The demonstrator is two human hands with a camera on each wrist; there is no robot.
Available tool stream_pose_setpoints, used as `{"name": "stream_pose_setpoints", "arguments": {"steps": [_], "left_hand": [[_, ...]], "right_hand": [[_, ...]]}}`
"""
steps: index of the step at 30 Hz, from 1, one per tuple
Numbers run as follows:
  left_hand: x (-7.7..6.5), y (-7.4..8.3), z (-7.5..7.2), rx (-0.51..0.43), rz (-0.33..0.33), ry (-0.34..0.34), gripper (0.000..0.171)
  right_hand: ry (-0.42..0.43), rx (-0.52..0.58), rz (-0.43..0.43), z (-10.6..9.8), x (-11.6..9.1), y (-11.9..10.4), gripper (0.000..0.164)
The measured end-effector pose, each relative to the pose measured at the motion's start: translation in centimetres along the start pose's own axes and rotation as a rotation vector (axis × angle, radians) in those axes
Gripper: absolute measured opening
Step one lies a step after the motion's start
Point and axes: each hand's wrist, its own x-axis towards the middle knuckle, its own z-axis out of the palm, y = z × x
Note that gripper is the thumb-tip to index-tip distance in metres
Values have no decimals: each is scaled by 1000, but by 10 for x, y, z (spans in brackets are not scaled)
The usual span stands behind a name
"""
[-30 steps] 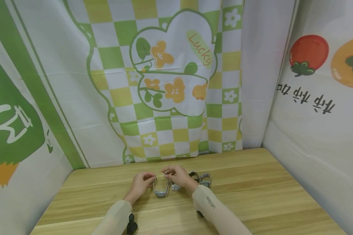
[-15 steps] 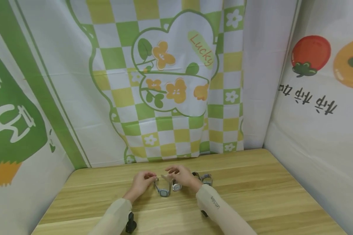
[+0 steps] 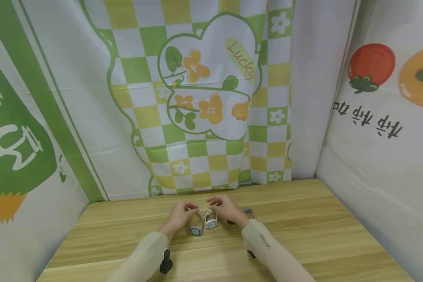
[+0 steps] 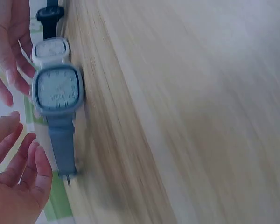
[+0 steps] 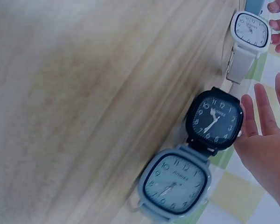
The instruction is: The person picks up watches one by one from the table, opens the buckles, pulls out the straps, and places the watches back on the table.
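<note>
A grey-blue wristwatch (image 3: pixel 196 231) stands on the table with its dial toward me. In the left wrist view its strap (image 4: pixel 63 149) hangs with one end free. My left hand (image 3: pixel 181 215) hovers behind this watch, fingers bent loosely around a visible gap. Just right of it is a white wristwatch (image 3: pixel 211 224). My right hand (image 3: pixel 227 209) is behind and to the right of the white watch, with relaxed fingers and nothing seen between them. The right wrist view has a black wristwatch (image 5: pixel 215 120) beside that hand and a light blue wristwatch (image 5: pixel 176 183) nearer the camera.
The watches stand in a row on a wood-grain table (image 3: pixel 285 239). A checkered cloth (image 3: pixel 211 156) hangs behind its back edge, and a printed white cloth (image 3: pixel 373 168) borders the right side. A black device (image 3: pixel 166 262) sits on my left wrist.
Both hands have shifted right. My left hand has left the grey-blue watch's left strap end, and my right hand has moved away from that watch, past the white one. The watches stay standing.
</note>
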Motion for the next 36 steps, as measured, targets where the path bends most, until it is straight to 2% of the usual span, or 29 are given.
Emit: {"name": "stream_pose_setpoints", "arguments": {"steps": [7,12,17,23,36], "left_hand": [[5,2,18,-16,80,-17,7],[5,0,25,-51,95,-27,5],[4,0,30,-75,90,-37,6],[4,0,34,-88,49,-51,7],[5,-1,39,-101,7,-57,4]], "right_hand": [[7,-4,-41,-7,-6,3,25],[23,-1,-51,-6,-6,9,22],[36,-21,-33,-2,-5,14,18],[43,-38,-63,-1,-5,18,13],[41,-112,11,3,0,20,6]]}}
